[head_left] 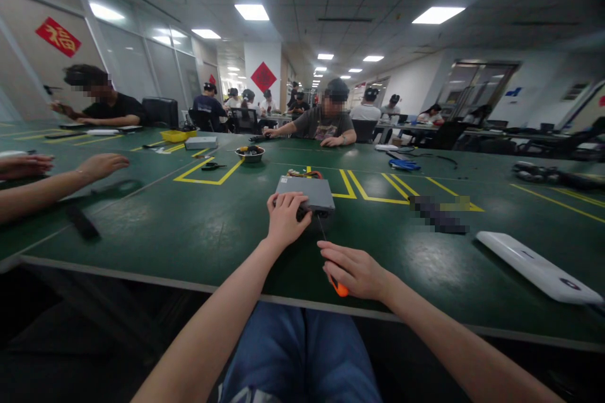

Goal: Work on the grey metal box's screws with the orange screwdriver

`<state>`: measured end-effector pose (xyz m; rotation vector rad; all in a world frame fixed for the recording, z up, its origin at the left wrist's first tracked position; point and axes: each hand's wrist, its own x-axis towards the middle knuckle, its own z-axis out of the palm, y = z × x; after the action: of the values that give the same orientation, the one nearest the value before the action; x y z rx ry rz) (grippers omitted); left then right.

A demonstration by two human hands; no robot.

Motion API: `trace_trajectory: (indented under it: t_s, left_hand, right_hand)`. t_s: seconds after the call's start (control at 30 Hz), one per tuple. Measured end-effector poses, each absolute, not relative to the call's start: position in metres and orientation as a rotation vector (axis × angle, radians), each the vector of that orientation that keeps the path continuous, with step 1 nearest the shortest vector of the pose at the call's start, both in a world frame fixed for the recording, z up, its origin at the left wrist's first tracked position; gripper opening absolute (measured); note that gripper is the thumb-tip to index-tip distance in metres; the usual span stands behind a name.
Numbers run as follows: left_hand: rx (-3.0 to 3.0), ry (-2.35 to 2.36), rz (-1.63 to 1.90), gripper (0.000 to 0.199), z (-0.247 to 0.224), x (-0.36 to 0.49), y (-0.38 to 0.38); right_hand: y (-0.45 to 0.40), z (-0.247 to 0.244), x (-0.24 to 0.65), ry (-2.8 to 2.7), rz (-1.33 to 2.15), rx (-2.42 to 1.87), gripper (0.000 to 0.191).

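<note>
My left hand (286, 219) grips the near left corner of a flat grey metal box (305, 194), which lies on the green table mat (142, 233). Dark parts show along the box's near edge, and coloured wires (302, 173) stick out behind it. My right hand (352, 271) holds an orange-handled screwdriver (339, 286) low near the table edge. Its thin shaft rises towards the box's near side. The tip is hidden against the dark parts.
A co-worker's hands (101, 167) rest at the left, beside a black handheld object (82, 221). A steel bowl of small parts (250, 153) stands beyond the box. A long white panel (539, 267) lies at the right. Other people sit across the table.
</note>
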<state>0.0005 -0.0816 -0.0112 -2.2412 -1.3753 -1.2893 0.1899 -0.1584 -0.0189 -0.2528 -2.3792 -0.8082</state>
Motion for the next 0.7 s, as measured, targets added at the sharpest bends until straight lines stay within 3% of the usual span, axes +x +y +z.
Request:
trace_trajectory:
  t_s: [0.53, 0.7]
  left_hand:
    - [-2.235, -1.388, -1.280, 0.026, -0.011, 0.000, -0.082]
    - [-2.243, -1.382, -1.277, 0.027, -0.011, 0.000, -0.085]
  right_hand:
    - [-0.152, -0.022, 0.184, -2.429, -0.699, -0.315, 0.012]
    - [-0.154, -0.015, 0.178, -2.423, -0.630, -0.261, 0.022]
